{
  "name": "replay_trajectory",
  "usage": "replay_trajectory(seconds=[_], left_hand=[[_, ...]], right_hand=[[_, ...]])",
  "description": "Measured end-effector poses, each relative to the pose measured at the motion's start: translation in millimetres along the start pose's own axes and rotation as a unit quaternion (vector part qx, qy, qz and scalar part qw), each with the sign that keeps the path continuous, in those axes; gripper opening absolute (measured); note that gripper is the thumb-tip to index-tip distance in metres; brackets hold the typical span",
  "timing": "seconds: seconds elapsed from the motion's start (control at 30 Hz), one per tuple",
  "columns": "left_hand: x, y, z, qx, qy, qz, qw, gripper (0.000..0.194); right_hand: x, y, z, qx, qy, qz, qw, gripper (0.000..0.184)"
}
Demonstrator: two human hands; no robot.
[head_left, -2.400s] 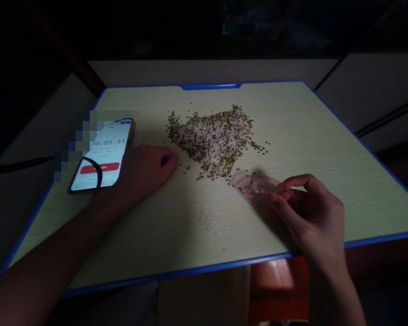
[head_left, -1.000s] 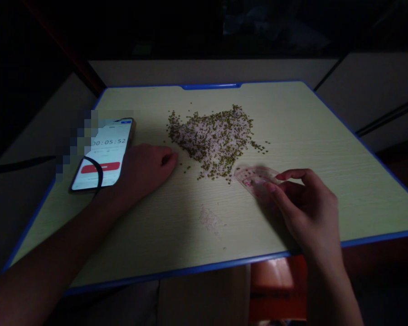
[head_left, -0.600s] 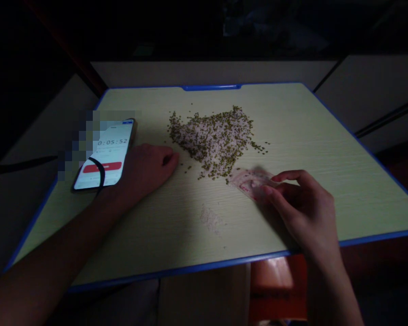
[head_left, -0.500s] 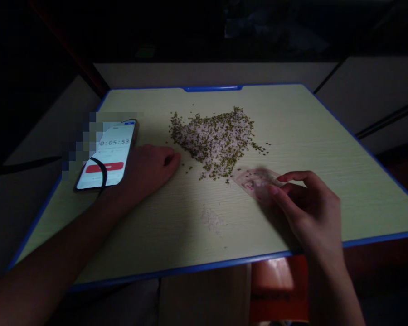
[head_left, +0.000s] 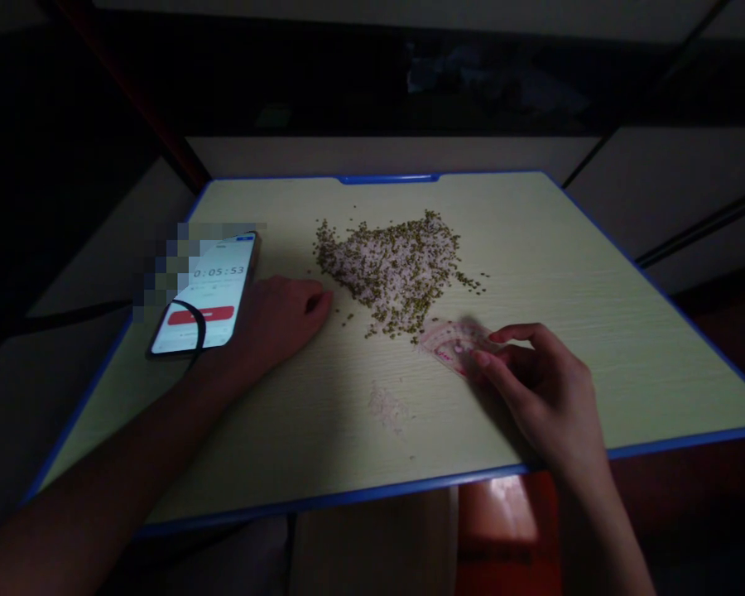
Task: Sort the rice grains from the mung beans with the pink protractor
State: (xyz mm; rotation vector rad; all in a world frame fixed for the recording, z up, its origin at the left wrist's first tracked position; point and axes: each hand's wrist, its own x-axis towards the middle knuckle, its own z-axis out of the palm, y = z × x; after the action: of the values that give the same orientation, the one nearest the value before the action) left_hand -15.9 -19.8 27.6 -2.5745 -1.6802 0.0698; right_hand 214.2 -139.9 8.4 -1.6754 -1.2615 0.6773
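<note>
Between the thumb and forefinger of my right hand (head_left: 543,389) is a see-through protractor (head_left: 450,343) with printed marks. Its far edge lies low over the table, right at the near right side of a heap (head_left: 397,265) of green beans mixed with pale, rice-like grains. My left hand (head_left: 291,314) rests on the table left of the heap, its fingers curled in and nothing visible in them. Closer to me lies a small, thin patch of pale grains (head_left: 388,407), touched by neither hand.
A lit phone (head_left: 208,290) showing a timer lies by my left wrist, with a dark cord (head_left: 199,319) across it. The pale wooden table (head_left: 564,265) has a blue rim. Under its near edge are an orange-red surface (head_left: 502,530) and a pale board.
The camera view has shifted. My right hand has brought the protractor slightly left, closer to the heap's near edge. My left hand stays in place beside the phone.
</note>
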Motion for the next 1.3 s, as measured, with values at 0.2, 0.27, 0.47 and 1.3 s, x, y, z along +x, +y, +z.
replay_trajectory(seconds=[0.2, 0.27, 0.47, 1.3], left_hand=[[-1.1, -0.8, -1.1, -0.027, 0.000, 0.001, 1.000, 0.050], [-1.3, -0.1, -1.8, -0.024, 0.000, 0.008, 1.000, 0.050], [-1.2, 2.3, -4.1, -0.009, -0.006, 0.007, 1.000, 0.050], [-1.8, 1.1, -3.1, -0.025, -0.005, 0.006, 1.000, 0.050]], right_hand=[[0.2, 0.9, 0.3, -0.014, -0.009, -0.014, 1.000, 0.016], [0.0, 1.2, 0.3, -0.022, -0.012, -0.015, 1.000, 0.017], [-0.8, 2.1, 0.7, -0.036, -0.014, -0.030, 0.999, 0.016], [-6.3, -0.7, 1.3, -0.069, -0.031, -0.142, 0.987, 0.011]])
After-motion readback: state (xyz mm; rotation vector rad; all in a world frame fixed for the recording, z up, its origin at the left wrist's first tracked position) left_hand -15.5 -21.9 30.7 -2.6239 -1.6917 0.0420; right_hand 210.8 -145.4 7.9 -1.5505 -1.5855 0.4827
